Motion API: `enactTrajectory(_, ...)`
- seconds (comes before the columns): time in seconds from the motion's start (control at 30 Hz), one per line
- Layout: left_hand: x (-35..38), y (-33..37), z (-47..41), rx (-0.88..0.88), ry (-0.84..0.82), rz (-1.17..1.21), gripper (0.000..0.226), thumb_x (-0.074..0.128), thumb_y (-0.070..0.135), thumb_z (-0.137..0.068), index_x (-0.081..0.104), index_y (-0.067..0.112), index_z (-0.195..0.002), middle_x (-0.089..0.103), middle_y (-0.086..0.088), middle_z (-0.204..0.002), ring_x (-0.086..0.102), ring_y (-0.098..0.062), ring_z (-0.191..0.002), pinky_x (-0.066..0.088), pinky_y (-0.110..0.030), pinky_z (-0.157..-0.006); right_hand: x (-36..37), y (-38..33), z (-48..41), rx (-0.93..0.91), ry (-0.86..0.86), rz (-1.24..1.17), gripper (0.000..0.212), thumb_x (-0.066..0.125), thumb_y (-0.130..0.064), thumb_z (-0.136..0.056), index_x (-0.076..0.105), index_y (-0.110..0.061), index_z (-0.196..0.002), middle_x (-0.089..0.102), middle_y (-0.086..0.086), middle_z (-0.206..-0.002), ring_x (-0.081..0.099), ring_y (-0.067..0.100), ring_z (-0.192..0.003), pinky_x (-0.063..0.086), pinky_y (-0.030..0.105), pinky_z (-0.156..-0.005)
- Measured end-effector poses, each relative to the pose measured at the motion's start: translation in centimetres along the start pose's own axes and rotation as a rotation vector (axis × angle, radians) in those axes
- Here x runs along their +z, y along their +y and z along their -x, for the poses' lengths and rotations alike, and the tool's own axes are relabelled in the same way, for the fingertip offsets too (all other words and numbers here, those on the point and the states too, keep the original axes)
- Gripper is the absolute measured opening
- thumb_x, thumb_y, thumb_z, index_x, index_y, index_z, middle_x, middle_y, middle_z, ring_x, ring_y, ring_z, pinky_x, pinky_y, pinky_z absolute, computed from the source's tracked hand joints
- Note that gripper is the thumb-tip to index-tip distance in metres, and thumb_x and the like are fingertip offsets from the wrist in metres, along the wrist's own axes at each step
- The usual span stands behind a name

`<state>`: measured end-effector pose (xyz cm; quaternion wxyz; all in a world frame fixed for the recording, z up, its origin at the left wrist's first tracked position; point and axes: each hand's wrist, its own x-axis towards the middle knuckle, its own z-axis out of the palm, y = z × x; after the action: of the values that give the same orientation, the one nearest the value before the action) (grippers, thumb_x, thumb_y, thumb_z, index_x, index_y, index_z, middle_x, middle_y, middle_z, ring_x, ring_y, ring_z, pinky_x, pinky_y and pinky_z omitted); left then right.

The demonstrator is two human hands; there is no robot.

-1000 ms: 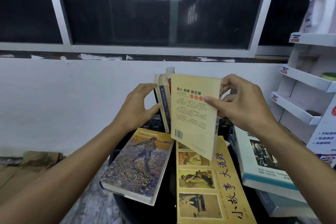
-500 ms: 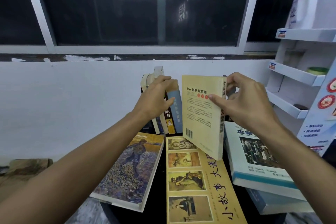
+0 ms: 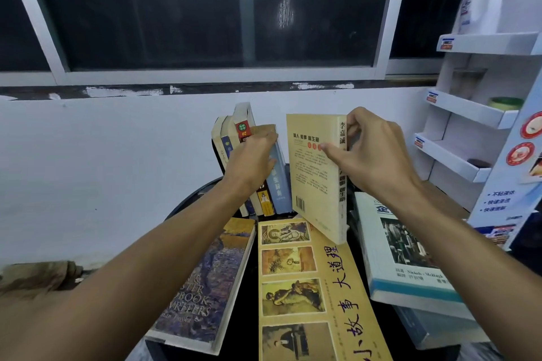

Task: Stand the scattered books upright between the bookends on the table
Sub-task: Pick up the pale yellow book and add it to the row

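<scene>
**Q:** ok so what are the hands up to here?

**A:** The right hand (image 3: 372,161) is pinched around a cream-yellow paperback with a barcode on its back cover (image 3: 318,176), thumb on the cover and fingers wrapped behind the spine edge. It holds the book upright, tilted a bit, with the bottom corner over the long yellow picture book with brush-style characters (image 3: 311,293) lying flat on the round black table (image 3: 187,205). The left hand (image 3: 252,161) is loosely curled, pressing flat against the row of standing books (image 3: 249,155), fingers resting on the pale blue hardback (image 3: 278,182) at the row's right end. It isn't gripping anything, more like bracing.

**Q:** anything different from half a second back?

**A:** Yeah, the left hand has slid lower and further right along the row, so the red "02" label on a spine now shows above it. The paperback sits more upright and its spine faces the camera more.

**Q:** and the gap?

**A:** The held paperback is just right of the blue hardback, apart from it with a narrow slot between. I can't really make out the bookends. Still flat: the painted-cover book with a figure in a field (image 3: 202,287) under the left forearm, and the white and blue textbook with a black-and-white photo (image 3: 407,255) under the right forearm.
</scene>
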<state>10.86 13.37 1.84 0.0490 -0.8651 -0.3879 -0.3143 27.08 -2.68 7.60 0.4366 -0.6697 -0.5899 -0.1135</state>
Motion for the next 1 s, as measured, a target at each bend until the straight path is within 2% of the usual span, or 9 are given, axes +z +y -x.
enactTrajectory(0.2, 0.0, 0.0, 0.1, -0.017, 0.02, -0.011, 0.047, 0.07, 0.014, -0.092, 0.056, 0.014, -0.137, 0.06, -0.006, -0.138, 0.062, -0.028, -0.118, 0.058, -0.045, -0.085, 0.9, -0.2, -0.8, -0.028, -0.002, 0.007, 0.031, 0.08, -0.03, -0.084, 0.057, -0.009, -0.092, 0.06, -0.006, -0.079, 0.055, 0.009, -0.072, 0.039, 0.01, -0.057)
enactTrajectory(0.3, 0.0, -0.2, 0.1, -0.009, 0.026, -0.01, 0.045, 0.069, 0.015, -0.092, 0.056, 0.017, -0.135, 0.061, -0.003, -0.135, 0.064, -0.027, -0.114, 0.059, -0.046, -0.08, 1.6, -0.5, -1.2, -0.044, -0.011, 0.021, 0.031, 0.079, -0.029, -0.085, 0.057, -0.009, -0.093, 0.065, -0.003, -0.084, 0.06, 0.016, -0.076, 0.049, 0.026, -0.064)
enactTrajectory(0.37, 0.0, -0.2, 0.1, -0.015, 0.028, -0.002, 0.045, 0.068, 0.015, -0.092, 0.055, 0.019, -0.135, 0.061, -0.003, -0.135, 0.064, -0.027, -0.114, 0.059, -0.045, -0.081, 2.0, -0.8, -1.5, -0.047, -0.027, 0.005, 0.029, 0.078, -0.026, -0.085, 0.056, -0.009, -0.093, 0.063, -0.003, -0.085, 0.058, 0.012, -0.074, 0.044, 0.018, -0.054)
enactTrajectory(0.43, 0.0, -0.2, 0.2, -0.013, 0.037, 0.004, 0.046, 0.069, 0.015, -0.092, 0.055, 0.019, -0.136, 0.061, -0.003, -0.136, 0.064, -0.026, -0.115, 0.058, -0.044, -0.083, 2.4, -1.0, -2.0, -0.05, -0.037, 0.007, 0.028, 0.078, -0.024, -0.086, 0.055, -0.009, -0.093, 0.063, -0.002, -0.087, 0.058, 0.014, -0.075, 0.044, 0.018, -0.052)
enactTrajectory(0.53, 0.0, -0.1, 0.3, -0.012, 0.04, 0.012, 0.047, 0.069, 0.015, -0.093, 0.055, 0.018, -0.137, 0.061, -0.004, -0.137, 0.063, -0.027, -0.117, 0.058, -0.044, -0.085, 3.2, -1.0, -2.5, -0.054, -0.04, 0.037, 0.028, 0.077, -0.024, -0.087, 0.053, -0.009, -0.093, 0.065, 0.003, -0.087, 0.062, 0.02, -0.077, 0.055, 0.037, -0.06)
enactTrajectory(0.7, -0.1, 0.1, 0.6, -0.011, 0.045, 0.034, 0.045, 0.066, 0.013, -0.095, 0.055, 0.015, -0.138, 0.061, -0.007, -0.137, 0.062, -0.029, -0.119, 0.057, -0.044, -0.087, 4.8, -0.5, -3.0, -0.056, -0.001, 0.107, 0.028, 0.075, -0.028, -0.089, 0.052, -0.012, -0.094, 0.065, 0.001, -0.088, 0.059, 0.018, -0.075, 0.039, 0.021, -0.051)
enactTrajectory(0.8, 0.0, 0.2, 0.6, -0.017, 0.044, 0.054, 0.045, 0.066, 0.012, -0.095, 0.055, 0.014, -0.138, 0.062, -0.007, -0.136, 0.061, -0.03, -0.12, 0.056, -0.045, -0.088, 6.1, 0.0, -3.1, -0.062, 0.026, 0.059, 0.029, 0.075, -0.027, -0.088, 0.051, -0.011, -0.093, 0.064, 0.003, -0.087, 0.061, 0.021, -0.077, 0.05, 0.036, -0.058)
enactTrajectory(0.9, 0.2, 0.0, 0.6, -0.022, 0.044, 0.06, 0.043, 0.066, 0.01, -0.094, 0.056, 0.014, -0.136, 0.063, -0.007, -0.135, 0.061, -0.031, -0.12, 0.056, -0.046, -0.089, 7.3, 0.5, -3.0, -0.068, 0.044, 0.017, 0.031, 0.074, -0.026, -0.089, 0.046, -0.014, -0.092, 0.061, 0.003, -0.09, 0.058, 0.02, -0.079, 0.044, 0.027, -0.055)
enactTrajectory(1.0, 0.4, -0.1, 0.6, -0.023, 0.055, 0.077, 0.043, 0.067, 0.01, -0.093, 0.057, 0.015, -0.134, 0.064, -0.006, -0.133, 0.062, -0.03, -0.119, 0.056, -0.048, -0.088, 8.7, 0.9, -2.7, -0.052, 0.063, -0.036, 0.03, 0.074, -0.027, -0.09, 0.047, -0.015, -0.095, 0.063, 0.005, -0.092, 0.059, 0.023, -0.079, 0.049, 0.035, -0.061)
